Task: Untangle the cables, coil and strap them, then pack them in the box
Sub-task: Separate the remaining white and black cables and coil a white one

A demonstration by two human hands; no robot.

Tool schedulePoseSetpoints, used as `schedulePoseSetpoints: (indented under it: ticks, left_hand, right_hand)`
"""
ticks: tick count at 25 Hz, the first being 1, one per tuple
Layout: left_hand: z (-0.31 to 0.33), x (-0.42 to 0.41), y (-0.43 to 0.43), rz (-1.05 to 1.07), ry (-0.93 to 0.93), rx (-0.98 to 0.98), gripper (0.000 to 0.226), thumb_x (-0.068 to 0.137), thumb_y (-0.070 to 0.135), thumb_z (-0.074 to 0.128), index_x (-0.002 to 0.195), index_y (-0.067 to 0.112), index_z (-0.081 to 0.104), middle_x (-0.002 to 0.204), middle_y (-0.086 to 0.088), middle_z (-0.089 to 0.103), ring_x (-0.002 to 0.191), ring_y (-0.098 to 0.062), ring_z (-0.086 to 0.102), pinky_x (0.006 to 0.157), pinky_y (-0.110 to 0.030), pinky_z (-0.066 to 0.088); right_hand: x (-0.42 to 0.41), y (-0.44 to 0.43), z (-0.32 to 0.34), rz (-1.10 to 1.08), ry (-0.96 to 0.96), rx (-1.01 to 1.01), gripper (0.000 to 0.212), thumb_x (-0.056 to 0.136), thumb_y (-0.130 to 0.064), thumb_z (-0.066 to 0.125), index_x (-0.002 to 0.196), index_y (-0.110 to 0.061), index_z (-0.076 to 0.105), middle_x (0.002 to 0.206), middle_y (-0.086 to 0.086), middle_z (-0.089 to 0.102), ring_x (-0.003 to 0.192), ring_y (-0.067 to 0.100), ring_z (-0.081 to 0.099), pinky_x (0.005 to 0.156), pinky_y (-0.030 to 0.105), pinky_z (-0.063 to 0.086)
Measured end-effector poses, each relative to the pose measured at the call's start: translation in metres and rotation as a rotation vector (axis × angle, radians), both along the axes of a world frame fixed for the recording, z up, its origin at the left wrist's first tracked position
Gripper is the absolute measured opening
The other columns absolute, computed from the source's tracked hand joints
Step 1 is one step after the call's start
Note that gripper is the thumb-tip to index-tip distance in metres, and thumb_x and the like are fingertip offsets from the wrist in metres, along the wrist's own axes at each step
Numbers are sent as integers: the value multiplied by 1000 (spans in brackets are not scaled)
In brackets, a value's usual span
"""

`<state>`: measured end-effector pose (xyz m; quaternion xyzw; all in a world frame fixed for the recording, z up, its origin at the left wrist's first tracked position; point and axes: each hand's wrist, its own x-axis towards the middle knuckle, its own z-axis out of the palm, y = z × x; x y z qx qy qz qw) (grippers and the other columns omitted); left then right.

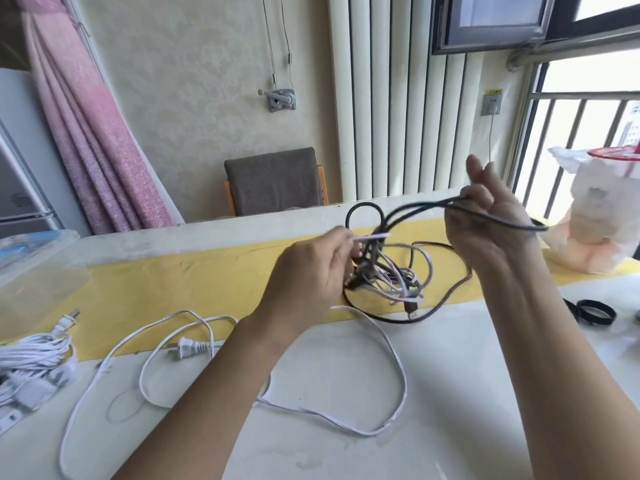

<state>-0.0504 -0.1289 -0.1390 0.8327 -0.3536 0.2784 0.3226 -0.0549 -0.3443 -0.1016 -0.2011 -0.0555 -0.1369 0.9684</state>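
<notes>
1. One clear plastic box [33, 261] stands at the far left edge of the table [450, 427], well apart from both hands.
2. Coiled white bundle [34, 355], lower left, lies on the table just in front of the yellow strip [166, 282]; a plug sticks up from its top.
3. Loose white cable [398, 362] lies in wide open loops over the near part of the table; its two-pin plug [187, 346] rests at the near edge of the yellow strip.
4. Left hand [311, 275], raised above the table, fingers curled together, pinches a white strand [372, 236] that points right into the tangle.
5. Tangle [391, 275] of black and white cables sits between the two hands, its lower loops resting on the yellow strip and on the table.
6. Black cable [415, 206] rises out of the tangle in several strands and runs up to the right.
7. Right hand [491, 220], higher than the left, fingers curled around the black cable's strands; one finger stands upright, clear of the cable.
8. Black straps [595, 311], rolled into rings, lie on the table at the right, beyond the right forearm.
9. White bag [602, 220] stands at the far right edge.
</notes>
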Motion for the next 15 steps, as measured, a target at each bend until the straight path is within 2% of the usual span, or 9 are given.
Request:
schedulePoseSetpoints:
  ticks: [1,2,4,6,8,10,12,13,15]
  left_hand:
    - [3,2,1,40,95,-125,24,99,20,42,87,14,62,65,12,62,55,-7,53,54,-23,42]
    - [6,5,2,43,293,-304,26,101,15,40,86,11,61,64,9,66,48,-5,50,49,-19,40]
    - [8,11,4,-24,727,-670,30,103,8,34,85,6,58,74,-5,70,42,-7,53,45,-16,44]
    - [2,17,8,-50,812,-807,30,103,9,33,82,6,54,85,-14,69,59,-13,67,58,-23,56]
    - [-4,20,7,-10,673,-726,28,101,23,42,79,9,53,87,-9,72,76,-18,70,72,-32,57]
    - [-9,18,5,62,490,-490,32,95,36,52,80,8,54,77,-5,70,71,-14,65,69,-26,49]
    - [-14,14,1,82,309,-261,24,94,26,58,82,7,52,68,-5,60,58,-8,51,57,-19,39]
    - [-16,13,0,48,204,-165,16,94,18,57,83,8,52,69,-2,56,60,-8,47,57,-19,37]
    - [-19,13,1,-45,-9,36,11,89,7,49,81,8,55,81,-1,57,72,-16,50,65,-26,38]
  right_hand:
    - [-2,2,3,-20,-37,52,13,83,-16,54,91,-7,57,52,-2,49,38,1,46,48,8,44]
    - [-1,4,3,-47,-20,31,9,87,-6,52,94,-2,57,65,4,54,48,6,59,65,14,55]
    - [4,3,-3,-161,164,-217,20,93,7,45,109,4,56,95,15,56,81,17,69,91,31,53]
    - [7,-3,-9,-351,366,-625,37,90,7,44,125,0,52,120,16,53,111,23,57,88,25,51]
    - [1,-2,-9,-665,428,-997,47,84,-1,46,129,-12,51,129,9,48,118,20,48,85,20,42]
    - [-8,16,-6,-990,79,-1337,56,77,-6,48,133,-16,48,139,4,38,129,15,36,105,19,29]
    - [-10,41,-9,-962,-354,-1767,69,73,-6,53,140,-20,43,150,1,29,144,15,16,117,26,14]
    - [-7,48,-12,-884,-473,-1996,75,72,-4,56,142,-24,40,155,0,22,146,16,6,119,31,8]
    - [0,48,-21,-705,-489,-2320,75,72,-2,60,139,-30,43,159,-6,10,147,18,-7,120,36,0]
